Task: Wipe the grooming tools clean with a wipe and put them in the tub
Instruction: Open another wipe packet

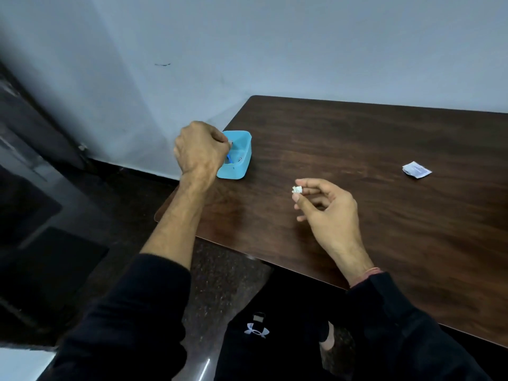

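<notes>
Now, blue tub (239, 160) — small, open-topped, crumpled white wipe (297, 190) in right hand (327, 213)

A dark wood-grain desk (357, 149) with rounded corners stands against a pale grey-white wall (247, 42), which bears a small dark scuff (162, 64). On the desk, toward its right side, lies a torn-open white sachet (416, 169) — flat and slightly crumpled. Below the wall runs a dark skirting strip (132, 167), and the floor (214, 276) under the desk edge is speckled stone. At the far left stands dark, blurred furniture (33, 204) — too dim to make out.
</notes>
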### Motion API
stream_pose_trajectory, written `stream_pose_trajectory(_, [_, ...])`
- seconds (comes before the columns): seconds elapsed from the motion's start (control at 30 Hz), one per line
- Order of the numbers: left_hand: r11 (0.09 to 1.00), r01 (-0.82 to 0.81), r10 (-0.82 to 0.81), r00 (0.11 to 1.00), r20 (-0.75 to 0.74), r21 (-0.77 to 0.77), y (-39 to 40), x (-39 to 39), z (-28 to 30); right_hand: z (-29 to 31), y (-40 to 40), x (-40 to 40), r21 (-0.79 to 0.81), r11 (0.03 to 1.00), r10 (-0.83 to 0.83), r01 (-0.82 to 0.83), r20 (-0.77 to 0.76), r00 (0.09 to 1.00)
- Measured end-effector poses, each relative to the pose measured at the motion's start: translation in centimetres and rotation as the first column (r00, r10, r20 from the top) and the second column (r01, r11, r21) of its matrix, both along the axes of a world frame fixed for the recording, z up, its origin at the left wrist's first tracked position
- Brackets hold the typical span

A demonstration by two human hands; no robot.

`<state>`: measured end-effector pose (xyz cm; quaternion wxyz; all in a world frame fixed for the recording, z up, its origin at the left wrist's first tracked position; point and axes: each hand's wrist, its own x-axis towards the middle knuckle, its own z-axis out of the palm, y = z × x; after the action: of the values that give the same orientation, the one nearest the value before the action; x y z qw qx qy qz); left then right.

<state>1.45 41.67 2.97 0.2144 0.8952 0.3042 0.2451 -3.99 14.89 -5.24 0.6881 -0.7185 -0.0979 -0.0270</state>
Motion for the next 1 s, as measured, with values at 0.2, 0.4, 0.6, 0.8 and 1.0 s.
stream_pose_trajectory(0.2, [0.99, 0.035, 0.0, 0.969, -0.245, 0.138, -0.1, 2.6, 0.0, -1.3, 0.1, -0.7, -0.021, 1.0, 0.006, -0.007, -0.048, 0.999])
stream_pose_trajectory(0.4, [0.956, 0.111, 0.002, 0.923, -0.385, 0.271, -0.8, 3.4, -0.2, -1.5, -0.1, -0.9, -0.031, 0.999, 0.041, -0.043, -0.053, 0.998])
stream_pose_trajectory(0.6, [0.979, 0.109, -0.036, 0.924, -0.381, 0.173, -0.7, 2.6, 1.1, -1.4, -0.3, -0.6, 0.054, 0.998, 0.049, -0.044, -0.088, 0.995])
stream_pose_trajectory(0.8, [0.902, 0.417, -0.396, 0.902, 0.174, -0.11, -6.5, -3.9, -0.3, -1.1, -2.0, -0.3, 0.301, 0.953, 0.08, -0.035, -0.137, 0.987])
stream_pose_trajectory(1.0, [0.489, 0.718, -0.691, 0.665, 0.282, -0.495, -15.3, -7.6, -7.6, -0.6, -7.3, -0.6, 0.25, 0.968, 0.036, 0.005, -0.159, 0.987])
